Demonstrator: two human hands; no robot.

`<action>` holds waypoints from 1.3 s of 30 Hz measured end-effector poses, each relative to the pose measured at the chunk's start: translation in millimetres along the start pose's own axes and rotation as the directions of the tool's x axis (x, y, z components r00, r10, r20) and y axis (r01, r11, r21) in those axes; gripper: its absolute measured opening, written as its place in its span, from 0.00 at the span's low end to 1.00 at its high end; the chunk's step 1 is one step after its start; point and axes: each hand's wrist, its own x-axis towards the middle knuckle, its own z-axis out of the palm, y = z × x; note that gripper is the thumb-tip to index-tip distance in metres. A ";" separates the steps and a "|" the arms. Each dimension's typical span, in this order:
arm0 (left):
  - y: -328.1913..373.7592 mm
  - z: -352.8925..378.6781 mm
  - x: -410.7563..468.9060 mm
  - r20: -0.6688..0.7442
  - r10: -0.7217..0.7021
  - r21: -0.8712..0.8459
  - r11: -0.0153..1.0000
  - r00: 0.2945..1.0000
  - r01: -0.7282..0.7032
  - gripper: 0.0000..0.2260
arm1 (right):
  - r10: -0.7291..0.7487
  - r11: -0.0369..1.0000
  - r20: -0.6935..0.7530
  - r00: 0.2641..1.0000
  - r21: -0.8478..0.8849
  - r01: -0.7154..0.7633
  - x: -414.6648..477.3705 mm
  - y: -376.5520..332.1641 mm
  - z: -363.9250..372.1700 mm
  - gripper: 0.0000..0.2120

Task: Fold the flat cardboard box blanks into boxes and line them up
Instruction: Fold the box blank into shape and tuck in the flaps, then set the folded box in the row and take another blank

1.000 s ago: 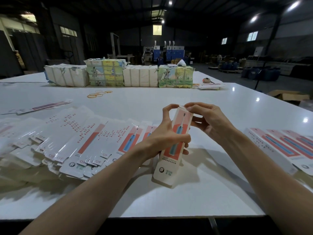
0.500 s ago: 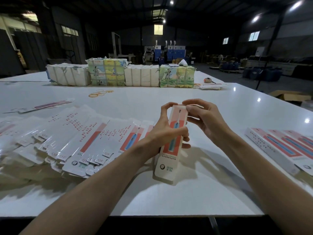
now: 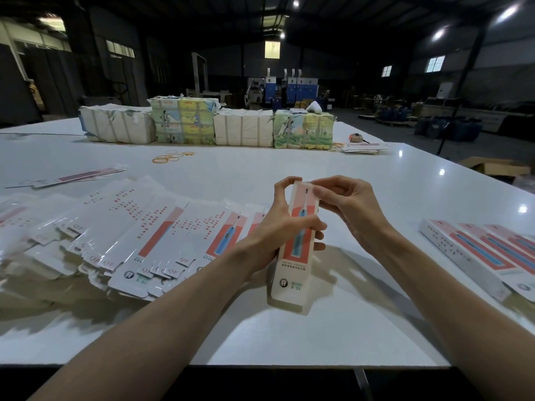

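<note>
- Cardboard box (image 3: 298,256), printed with a toothbrush, is already folded into a long sleeve. It is held slanted over the middle of the desk (image 3: 289,340) between the two hands. Against a second ago it stands slightly more upright.
- Left hand (image 3: 275,230) grips the box's middle, fingers and thumb wrapped round it, forefinger reaching up to the top edge.
- Right hand (image 3: 350,206) has drawn its fingers down from over the top end, and they now pinch the box's upper right corner. This looks like the top flap being tucked in, so this box seems nearly ready to join the row.
- Far left, the flat blanks (image 3: 121,235) lie fanned and overlapping on the desk, many of them not yet folded.
- Behind them lie rubber bands (image 3: 170,158), and further back stand wrapped bundles (image 3: 185,124) in a line.
- At the right edge, finished boxes (image 3: 474,253) lie side by side and touching. The bare desk between them and the hands leaves the way open. The box must land flush against the nearest one without nudging the row.
</note>
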 end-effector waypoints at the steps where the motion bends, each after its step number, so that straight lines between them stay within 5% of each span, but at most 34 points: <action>1: -0.5 0.4 0.4 -0.003 -0.010 -0.030 1.000 1.000 0.009 0.40 | 0.002 1.000 -0.004 1.000 0.005 -0.002 0.0 2.0 0.9 0.09; 6: -0.9 3.6 6.5 -0.058 -0.029 -0.190 0.982 0.998 0.018 0.31 | -0.059 0.980 -0.060 0.996 -0.195 0.046 0.9 7.4 5.1 0.13; 13: -5.8 -0.4 11.3 -0.200 -0.045 -0.403 0.914 0.979 -0.040 0.19 | -0.214 0.729 0.059 0.975 -0.654 0.200 -2.2 18.3 20.8 0.13; 17: -3.2 -5.0 9.0 -0.240 -0.107 -0.520 0.854 0.965 -0.035 0.26 | 0.022 0.587 0.245 0.969 -0.788 0.186 -8.4 10.3 29.2 0.39; 23: -5.2 -1.4 6.5 -0.125 -0.068 -0.397 0.918 0.990 0.013 0.30 | -0.042 0.401 0.232 0.972 -0.887 0.229 -16.1 -11.5 9.0 0.23; 29: -4.3 6.4 -1.2 -0.058 -0.059 -0.104 0.993 0.997 0.053 0.14 | -0.030 0.237 -0.128 0.991 -0.964 -0.117 -64.3 -24.6 -60.1 0.25; 34: -4.4 9.7 -7.0 0.029 0.014 0.088 0.996 0.999 -0.016 0.10 | -0.003 -0.194 -0.281 0.960 -0.941 -0.276 -114.4 -19.8 -105.6 0.21; 39: -6.0 11.4 -7.4 0.050 0.022 0.216 0.976 0.999 -0.032 0.10 | 0.006 -0.236 -0.378 0.926 -0.900 -0.366 -133.7 -31.9 -122.9 0.19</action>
